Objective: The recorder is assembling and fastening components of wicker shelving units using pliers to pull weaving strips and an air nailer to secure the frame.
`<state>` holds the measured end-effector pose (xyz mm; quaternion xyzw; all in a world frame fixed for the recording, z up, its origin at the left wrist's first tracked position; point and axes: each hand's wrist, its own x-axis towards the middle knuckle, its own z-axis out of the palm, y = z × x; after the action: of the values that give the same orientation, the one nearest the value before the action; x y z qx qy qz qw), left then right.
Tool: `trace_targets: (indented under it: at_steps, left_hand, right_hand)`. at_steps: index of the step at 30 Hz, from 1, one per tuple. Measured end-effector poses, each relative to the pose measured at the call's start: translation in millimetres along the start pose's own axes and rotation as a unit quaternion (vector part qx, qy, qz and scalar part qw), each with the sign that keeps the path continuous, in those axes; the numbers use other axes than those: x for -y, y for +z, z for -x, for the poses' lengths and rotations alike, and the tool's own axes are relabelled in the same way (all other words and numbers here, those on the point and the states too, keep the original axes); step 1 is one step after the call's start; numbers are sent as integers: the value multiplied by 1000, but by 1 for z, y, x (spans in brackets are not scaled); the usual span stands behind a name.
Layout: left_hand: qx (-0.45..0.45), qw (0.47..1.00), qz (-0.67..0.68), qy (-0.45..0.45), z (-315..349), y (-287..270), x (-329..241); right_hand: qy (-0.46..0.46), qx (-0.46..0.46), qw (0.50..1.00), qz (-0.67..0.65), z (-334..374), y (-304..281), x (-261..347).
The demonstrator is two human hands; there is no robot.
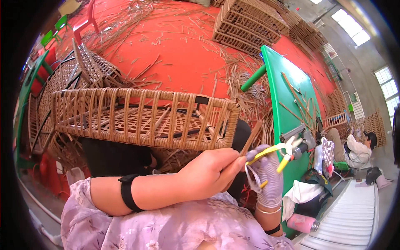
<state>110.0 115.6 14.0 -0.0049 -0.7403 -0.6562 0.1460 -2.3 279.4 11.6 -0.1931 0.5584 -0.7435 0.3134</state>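
No words or numbers can be read: the dark patch (201,100) on the basket (179,144), beyond the bare left hand (208,171), and the pink bottle (301,223), below and right of the gloved right hand (266,177), show no legible lettering.

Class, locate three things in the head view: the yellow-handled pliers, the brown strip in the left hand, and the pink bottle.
Yellow-handled pliers (270,150): head view, on the upper yellow handle.
Brown strip (251,137): head view, on its flat length.
Pink bottle (301,223): head view, on its pink side.
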Motion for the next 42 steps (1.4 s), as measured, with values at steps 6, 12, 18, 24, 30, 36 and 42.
trace_targets:
  at_steps: [6,12,18,24,30,36,42]
  left_hand:
    - [103,994,25,-19,2,2,-3]
    - [130,988,42,-68,-1,-2,-12]
    - [115,990,70,-49,0,0,-10]
    - [121,990,55,-45,0,-1,-11]
    - [124,990,63,-33,0,-1,-10]
    - [128,989,59,-33,0,-4,-4]
    - [114,993,44,2,0,1,-1]
  right_hand:
    - [84,92,973,197,7,-7,14]
    - [91,129,965,208,10,-20,12]
    - [98,101,972,190,12,-18,16]
    - [79,80,979,172,12,-12,21]
    - [30,79,968,235,13,-13,16]
    - [30,11,956,290,15,-9,24]
    - [-9,-47,989,137,10,-26,21]
